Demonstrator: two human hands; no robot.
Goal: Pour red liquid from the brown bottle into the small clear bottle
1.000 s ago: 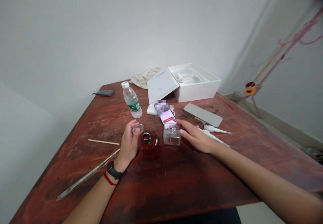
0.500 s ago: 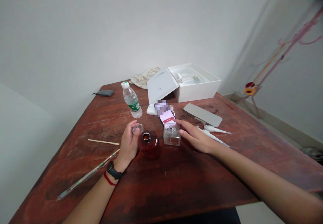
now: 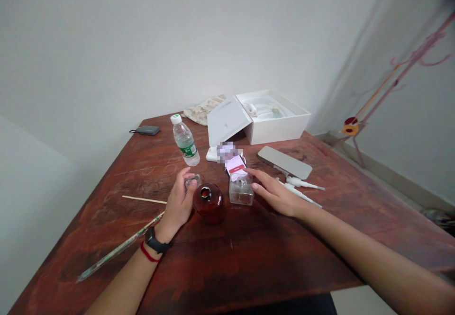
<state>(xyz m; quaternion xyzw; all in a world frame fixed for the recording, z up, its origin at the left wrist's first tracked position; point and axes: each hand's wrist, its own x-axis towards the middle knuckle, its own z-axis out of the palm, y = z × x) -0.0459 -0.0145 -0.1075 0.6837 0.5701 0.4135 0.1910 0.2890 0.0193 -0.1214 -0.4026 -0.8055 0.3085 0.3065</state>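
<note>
My left hand (image 3: 181,199) is curled around a small clear glass piece (image 3: 195,181), with the thumb in front and the fingers behind it; the fingers partly hide its shape. Close beside that hand stands a round, dark red-brown glass bottle (image 3: 209,206) with an uncapped neck. A square clear glass bottle (image 3: 241,193) is upright to its right. My right hand (image 3: 275,194) rests beside the square bottle, fingers stretched out and thumb at its side. Behind this bottle lies a phone (image 3: 235,166) with a lit screen and a red bar.
A water bottle (image 3: 185,142) stands behind my left hand. Thin sticks (image 3: 144,199) and a wrapped bundle (image 3: 117,253) lie to the left. White droppers (image 3: 302,194) and a grey flat case (image 3: 284,162) are on the right. An opened white box (image 3: 279,128) sits at the back.
Almost nothing differs. The view has shifted very slightly; both hands and the glass bottles keep their places.
</note>
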